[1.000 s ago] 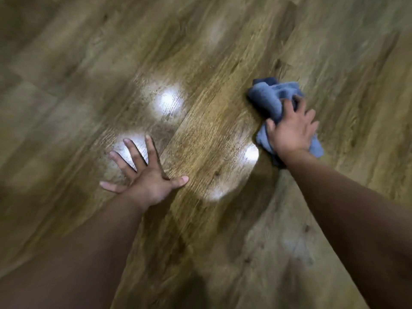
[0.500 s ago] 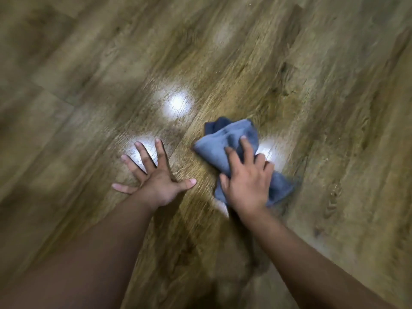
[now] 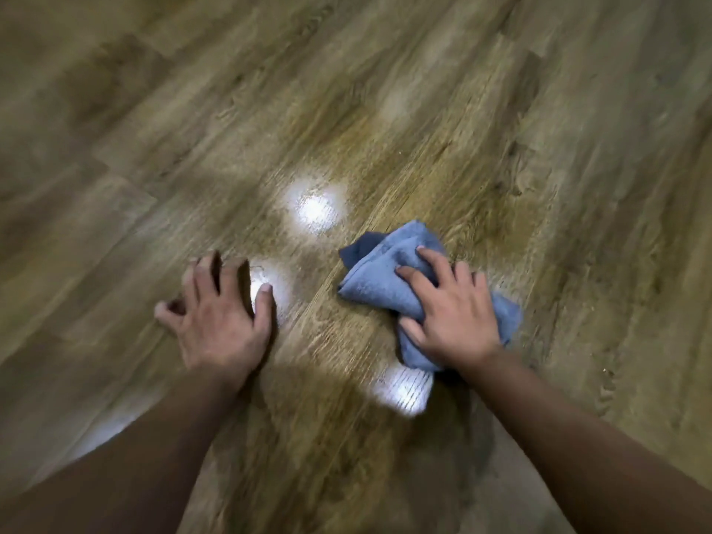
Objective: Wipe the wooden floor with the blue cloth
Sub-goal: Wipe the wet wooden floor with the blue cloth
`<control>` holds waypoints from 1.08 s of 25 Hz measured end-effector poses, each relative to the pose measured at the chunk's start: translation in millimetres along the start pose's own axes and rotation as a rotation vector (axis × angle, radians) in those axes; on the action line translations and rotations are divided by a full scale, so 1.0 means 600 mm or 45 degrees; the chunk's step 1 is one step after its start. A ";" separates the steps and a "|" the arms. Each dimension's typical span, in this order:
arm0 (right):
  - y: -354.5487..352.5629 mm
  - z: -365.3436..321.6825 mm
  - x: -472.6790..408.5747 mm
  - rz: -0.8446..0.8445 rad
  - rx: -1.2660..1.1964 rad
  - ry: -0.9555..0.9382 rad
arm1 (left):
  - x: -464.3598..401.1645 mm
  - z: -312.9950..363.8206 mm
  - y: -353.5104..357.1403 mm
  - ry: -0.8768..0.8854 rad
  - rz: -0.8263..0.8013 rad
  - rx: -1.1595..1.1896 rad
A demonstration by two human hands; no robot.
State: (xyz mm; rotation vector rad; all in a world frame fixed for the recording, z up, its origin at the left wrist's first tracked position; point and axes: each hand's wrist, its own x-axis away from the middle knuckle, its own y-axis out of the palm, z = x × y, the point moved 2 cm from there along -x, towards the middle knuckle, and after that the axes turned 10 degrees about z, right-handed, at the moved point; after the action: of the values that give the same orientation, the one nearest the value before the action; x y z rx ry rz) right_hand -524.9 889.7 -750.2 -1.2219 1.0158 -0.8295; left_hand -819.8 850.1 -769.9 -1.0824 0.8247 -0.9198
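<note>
The wooden floor (image 3: pixel 443 109) fills the head view, its brown planks running diagonally. A bunched blue cloth (image 3: pixel 379 277) lies on it right of centre. My right hand (image 3: pixel 452 321) presses down on the cloth with spread fingers on top and the thumb against its near side. The cloth sticks out ahead of the fingers and on the hand's right. My left hand (image 3: pixel 219 317) rests on the bare floor to the left of the cloth, apart from it, fingers arched with their tips on the planks and holding nothing.
Bright light reflections shine on the floor: one (image 3: pixel 314 210) ahead between the hands, one (image 3: pixel 402 391) just below the cloth. Both forearms reach in from the bottom edge. Bare planks spread on all sides.
My right hand slid the cloth from the far right in toward the left hand and nearer to me. My left hand's fingers went from flat and spread to arched.
</note>
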 end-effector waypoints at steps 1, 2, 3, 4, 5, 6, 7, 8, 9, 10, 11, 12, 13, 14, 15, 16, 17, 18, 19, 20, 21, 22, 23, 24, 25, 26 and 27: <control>0.009 0.022 -0.036 0.023 0.025 -0.005 | -0.008 -0.005 0.011 0.011 0.039 -0.004; 0.017 0.038 -0.075 0.038 0.046 0.035 | -0.011 -0.006 0.018 0.022 0.059 -0.004; 0.023 0.048 -0.112 0.048 0.049 0.107 | -0.008 -0.007 0.018 0.030 0.066 -0.016; 0.032 0.055 -0.152 0.065 0.049 0.192 | -0.004 -0.010 0.017 0.024 0.074 -0.018; 0.041 0.064 -0.191 0.093 0.062 0.280 | -0.005 -0.011 0.017 0.029 0.085 -0.021; 0.051 0.070 -0.228 0.119 0.078 0.355 | -0.005 -0.011 0.016 0.029 0.091 -0.037; 0.061 0.077 -0.263 0.139 0.085 0.415 | -0.006 -0.011 0.014 0.024 0.092 -0.055; 0.069 0.084 -0.294 0.152 0.090 0.468 | -0.008 -0.010 0.015 0.030 0.090 -0.070; 0.074 0.091 -0.320 0.159 0.094 0.512 | -0.008 -0.009 0.016 0.041 0.083 -0.079; 0.077 0.096 -0.340 0.162 0.103 0.543 | -0.008 -0.007 0.016 0.048 0.080 -0.082; 0.077 0.097 -0.352 0.165 0.111 0.561 | -0.010 -0.006 0.017 0.047 0.085 -0.085; 0.076 0.095 -0.356 0.159 0.123 0.569 | -0.011 -0.006 0.016 0.040 0.092 -0.094; 0.074 0.094 -0.353 0.144 0.145 0.569 | -0.008 -0.005 0.015 0.036 0.098 -0.091; 0.070 0.089 -0.349 0.136 0.163 0.561 | -0.007 -0.004 0.014 0.038 0.108 -0.078; 0.064 0.078 -0.343 0.133 0.166 0.544 | -0.006 -0.003 0.014 0.045 0.116 -0.064; 0.058 0.060 -0.331 0.127 0.164 0.509 | -0.006 -0.004 0.014 0.055 0.119 -0.053; 0.052 0.037 -0.314 0.121 0.161 0.452 | -0.006 -0.005 0.015 0.069 0.124 -0.036; 0.046 0.009 -0.295 0.118 0.148 0.384 | -0.008 -0.008 0.015 0.074 0.133 -0.014; 0.039 -0.022 -0.271 0.119 0.124 0.324 | -0.011 -0.011 0.015 0.068 0.143 -0.001; 0.031 -0.055 -0.237 0.121 0.094 0.279 | -0.010 -0.011 0.014 0.061 0.144 0.000; 0.023 -0.089 -0.195 0.114 0.063 0.243 | -0.006 -0.009 0.013 0.053 0.131 0.004; 0.015 -0.120 -0.149 0.105 0.033 0.212 | -0.003 -0.006 0.011 0.042 0.115 0.011; 0.006 -0.150 -0.101 0.098 0.004 0.196 | -0.002 -0.001 0.008 0.033 0.106 0.015; -0.003 -0.177 -0.051 0.084 -0.032 0.191 | -0.003 0.001 0.004 0.020 0.094 0.015; -0.011 -0.199 0.000 0.063 -0.065 0.185 | -0.003 0.000 0.000 0.003 0.072 0.025; -0.019 -0.213 0.051 0.042 -0.095 0.173 | -0.002 0.000 -0.006 -0.018 0.049 0.057; -0.024 -0.223 0.096 0.033 -0.126 0.157 | -0.004 0.000 -0.011 -0.043 0.030 0.112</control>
State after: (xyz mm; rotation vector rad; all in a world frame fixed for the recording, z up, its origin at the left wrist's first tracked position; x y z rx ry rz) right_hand -630.4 787.9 -751.0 -1.2500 1.1822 -0.8514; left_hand -821.8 851.0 -763.2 -1.0076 0.7609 -0.9074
